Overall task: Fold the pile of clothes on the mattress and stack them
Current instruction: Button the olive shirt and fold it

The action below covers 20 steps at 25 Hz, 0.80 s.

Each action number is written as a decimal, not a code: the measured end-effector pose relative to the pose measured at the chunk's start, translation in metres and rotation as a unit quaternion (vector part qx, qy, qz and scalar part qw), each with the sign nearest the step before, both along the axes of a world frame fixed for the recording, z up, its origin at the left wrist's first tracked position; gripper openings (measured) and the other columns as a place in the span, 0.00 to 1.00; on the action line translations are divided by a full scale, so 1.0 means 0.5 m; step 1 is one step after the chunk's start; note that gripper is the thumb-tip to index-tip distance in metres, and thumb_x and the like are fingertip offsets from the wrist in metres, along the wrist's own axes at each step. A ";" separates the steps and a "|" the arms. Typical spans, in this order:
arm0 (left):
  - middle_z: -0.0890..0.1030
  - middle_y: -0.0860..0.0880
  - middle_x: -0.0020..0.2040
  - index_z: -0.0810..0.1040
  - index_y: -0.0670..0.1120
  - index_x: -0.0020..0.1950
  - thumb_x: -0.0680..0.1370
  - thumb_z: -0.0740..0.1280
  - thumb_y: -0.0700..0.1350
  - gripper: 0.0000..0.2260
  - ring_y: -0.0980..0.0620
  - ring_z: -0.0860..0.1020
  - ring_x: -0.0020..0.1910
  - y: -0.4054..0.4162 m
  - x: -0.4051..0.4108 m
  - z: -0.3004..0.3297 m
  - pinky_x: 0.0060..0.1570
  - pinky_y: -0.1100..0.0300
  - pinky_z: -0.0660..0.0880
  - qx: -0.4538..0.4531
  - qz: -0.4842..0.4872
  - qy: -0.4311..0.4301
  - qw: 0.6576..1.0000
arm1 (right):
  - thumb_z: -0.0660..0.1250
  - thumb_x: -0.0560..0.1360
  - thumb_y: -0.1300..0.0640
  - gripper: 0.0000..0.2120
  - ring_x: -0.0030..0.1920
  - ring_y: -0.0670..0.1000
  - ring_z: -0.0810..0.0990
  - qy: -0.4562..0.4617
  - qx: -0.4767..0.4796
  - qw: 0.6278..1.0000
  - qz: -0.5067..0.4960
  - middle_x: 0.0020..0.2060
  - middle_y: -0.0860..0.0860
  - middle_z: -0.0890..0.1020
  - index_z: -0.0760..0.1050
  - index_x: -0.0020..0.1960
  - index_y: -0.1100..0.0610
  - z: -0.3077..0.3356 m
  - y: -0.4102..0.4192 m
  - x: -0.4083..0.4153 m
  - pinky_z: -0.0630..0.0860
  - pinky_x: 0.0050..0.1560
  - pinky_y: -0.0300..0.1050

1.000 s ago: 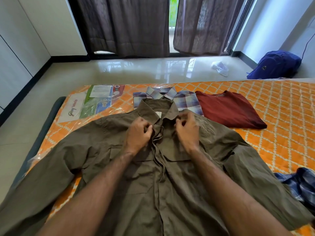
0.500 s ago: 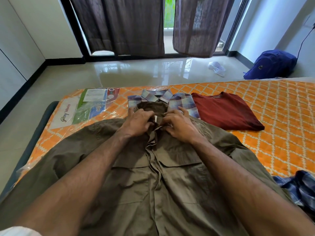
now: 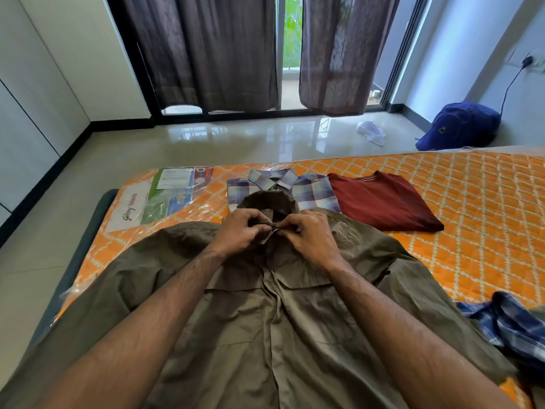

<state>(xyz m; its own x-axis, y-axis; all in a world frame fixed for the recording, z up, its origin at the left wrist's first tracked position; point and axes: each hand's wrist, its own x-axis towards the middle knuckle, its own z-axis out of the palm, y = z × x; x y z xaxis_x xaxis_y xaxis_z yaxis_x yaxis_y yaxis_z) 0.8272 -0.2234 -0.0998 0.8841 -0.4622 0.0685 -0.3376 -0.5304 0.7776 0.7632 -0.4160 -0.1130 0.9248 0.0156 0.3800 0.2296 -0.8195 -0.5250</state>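
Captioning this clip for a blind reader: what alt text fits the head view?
Both hands, left hand and right hand, pinch the collar of an olive shirt spread on an orange mattress. Beyond lie a folded plaid shirt and a folded maroon shirt.

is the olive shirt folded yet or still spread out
Spread out. The olive shirt lies front up across the mattress, sleeves out to both sides, while the left hand and right hand pinch its collar.

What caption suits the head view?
Both hands, left hand and right hand, pinch the olive shirt collar on the mattress.
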 end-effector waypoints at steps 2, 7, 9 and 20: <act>0.86 0.55 0.45 0.87 0.48 0.51 0.76 0.75 0.41 0.05 0.59 0.82 0.47 0.002 -0.019 0.004 0.54 0.54 0.80 -0.017 0.004 -0.004 1.000 | 0.77 0.72 0.50 0.06 0.42 0.45 0.76 -0.007 0.000 1.000 -0.010 0.36 0.40 0.78 0.85 0.49 0.45 0.003 0.006 -0.010 0.74 0.55 0.54; 0.85 0.54 0.45 0.87 0.46 0.50 0.75 0.74 0.38 0.06 0.65 0.81 0.46 0.003 -0.046 0.006 0.50 0.67 0.77 -0.037 0.017 -0.019 0.999 | 0.75 0.73 0.47 0.07 0.46 0.46 0.77 -0.001 -0.020 0.999 -0.036 0.38 0.40 0.78 0.83 0.51 0.43 0.003 0.015 -0.026 0.69 0.60 0.51; 0.84 0.55 0.45 0.86 0.47 0.50 0.75 0.75 0.38 0.07 0.67 0.80 0.46 0.003 -0.056 0.001 0.49 0.69 0.77 -0.034 0.011 -0.036 0.999 | 0.74 0.74 0.48 0.08 0.47 0.45 0.77 0.008 -0.035 0.999 -0.035 0.40 0.42 0.81 0.83 0.53 0.42 -0.003 0.020 -0.027 0.67 0.62 0.51; 0.68 0.45 0.74 0.64 0.51 0.76 0.77 0.71 0.48 0.30 0.42 0.67 0.73 0.228 0.037 -0.033 0.70 0.39 0.63 0.272 0.159 -0.092 0.944 | 0.71 0.73 0.57 0.11 0.56 0.48 0.70 0.060 -0.048 0.996 -0.040 0.52 0.43 0.70 0.73 0.51 0.46 -0.038 0.016 -0.110 0.69 0.56 0.50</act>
